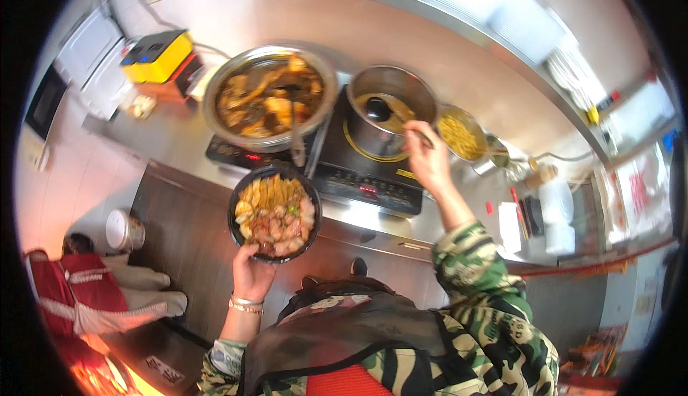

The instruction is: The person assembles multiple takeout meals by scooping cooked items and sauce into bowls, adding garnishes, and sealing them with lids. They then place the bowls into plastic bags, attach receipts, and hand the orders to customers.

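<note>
My left hand (254,275) holds a black bowl (232,218) by its near rim. Pieces of meat and yellowish slices fill the bowl, with a bit of green among them. My right hand (427,157) grips the handle of a black ladle (378,109), whose head lies in the broth of a deep steel pot (379,137). That pot stands on a black induction cooker (371,187). Left of it, a wide steel basin (215,119) of dark stew sits on another cooker (228,152), with a metal spoon (296,146) leaning over its near edge.
A steel bowl of yellow food (459,133) stands right of the pot, by a small metal container (486,165). A yellow and black device (161,57) is at the back left. A steel shelf edge (430,11) runs above the counter. At the lower left another person (91,288) is near.
</note>
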`<action>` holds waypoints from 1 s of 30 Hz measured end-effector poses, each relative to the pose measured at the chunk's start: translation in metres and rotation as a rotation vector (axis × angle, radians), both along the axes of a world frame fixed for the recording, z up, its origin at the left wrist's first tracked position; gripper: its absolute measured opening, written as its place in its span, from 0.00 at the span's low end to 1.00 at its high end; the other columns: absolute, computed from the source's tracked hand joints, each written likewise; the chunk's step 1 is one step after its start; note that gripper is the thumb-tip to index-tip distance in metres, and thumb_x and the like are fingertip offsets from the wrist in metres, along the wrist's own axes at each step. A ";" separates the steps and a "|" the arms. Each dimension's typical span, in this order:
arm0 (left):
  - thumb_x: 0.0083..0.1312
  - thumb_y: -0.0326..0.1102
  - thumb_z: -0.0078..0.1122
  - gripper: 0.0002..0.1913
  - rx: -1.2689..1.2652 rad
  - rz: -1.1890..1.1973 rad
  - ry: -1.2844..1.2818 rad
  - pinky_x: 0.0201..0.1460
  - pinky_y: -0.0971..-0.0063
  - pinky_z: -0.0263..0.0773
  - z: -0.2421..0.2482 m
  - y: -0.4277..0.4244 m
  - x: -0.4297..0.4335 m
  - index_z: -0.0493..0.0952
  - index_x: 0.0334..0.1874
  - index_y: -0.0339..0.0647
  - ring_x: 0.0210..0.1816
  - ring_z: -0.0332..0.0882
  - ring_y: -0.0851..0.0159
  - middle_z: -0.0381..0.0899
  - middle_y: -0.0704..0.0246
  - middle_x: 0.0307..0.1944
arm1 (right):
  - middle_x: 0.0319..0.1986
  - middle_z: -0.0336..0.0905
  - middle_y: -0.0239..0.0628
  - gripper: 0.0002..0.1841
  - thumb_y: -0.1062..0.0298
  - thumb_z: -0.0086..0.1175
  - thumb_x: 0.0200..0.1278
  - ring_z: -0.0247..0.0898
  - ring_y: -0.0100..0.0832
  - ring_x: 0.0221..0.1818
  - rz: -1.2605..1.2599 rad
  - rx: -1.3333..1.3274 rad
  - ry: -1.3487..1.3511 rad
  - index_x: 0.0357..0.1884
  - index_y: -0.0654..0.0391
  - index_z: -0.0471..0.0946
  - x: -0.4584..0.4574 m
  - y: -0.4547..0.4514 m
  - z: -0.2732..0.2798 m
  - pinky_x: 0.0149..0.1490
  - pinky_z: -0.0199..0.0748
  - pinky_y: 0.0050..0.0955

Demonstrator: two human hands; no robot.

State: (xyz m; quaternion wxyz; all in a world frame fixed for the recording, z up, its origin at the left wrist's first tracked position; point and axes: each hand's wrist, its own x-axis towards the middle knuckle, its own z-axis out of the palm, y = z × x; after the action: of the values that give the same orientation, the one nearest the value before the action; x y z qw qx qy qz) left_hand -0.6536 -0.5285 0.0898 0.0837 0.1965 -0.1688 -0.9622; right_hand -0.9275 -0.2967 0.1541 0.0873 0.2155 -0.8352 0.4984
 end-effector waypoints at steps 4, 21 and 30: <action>0.53 0.34 0.52 0.30 0.058 -0.156 -0.125 0.62 0.62 0.60 0.010 -0.017 -0.001 0.61 0.60 0.37 0.59 0.63 0.58 0.65 0.63 0.59 | 0.21 0.69 0.28 0.18 0.72 0.54 0.58 0.66 0.19 0.21 -0.109 0.003 -0.118 0.51 0.60 0.66 -0.008 -0.031 -0.018 0.28 0.67 0.19; 0.56 0.37 0.51 0.28 0.099 -0.459 -0.178 0.61 0.58 0.60 -0.028 -0.008 -0.059 0.62 0.58 0.32 0.56 0.68 0.55 0.68 0.58 0.56 | 0.23 0.71 0.41 0.21 0.51 0.48 0.61 0.69 0.32 0.26 -0.181 0.329 -0.083 0.30 0.64 0.76 -0.068 0.022 -0.013 0.33 0.67 0.30; 0.57 0.36 0.52 0.23 0.084 -0.437 -0.174 0.57 0.62 0.65 -0.005 0.044 -0.111 0.66 0.53 0.32 0.50 0.72 0.61 0.74 0.61 0.48 | 0.20 0.72 0.33 0.17 0.55 0.46 0.66 0.70 0.22 0.20 -0.136 -0.150 -0.252 0.31 0.61 0.73 -0.057 0.052 0.009 0.24 0.69 0.19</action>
State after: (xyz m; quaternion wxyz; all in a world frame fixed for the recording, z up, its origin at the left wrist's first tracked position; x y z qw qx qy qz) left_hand -0.7646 -0.4840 0.0848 -0.1497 0.2409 -0.1737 -0.9431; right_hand -0.9841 -0.2442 0.1634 0.0312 0.0868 -0.8126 0.5755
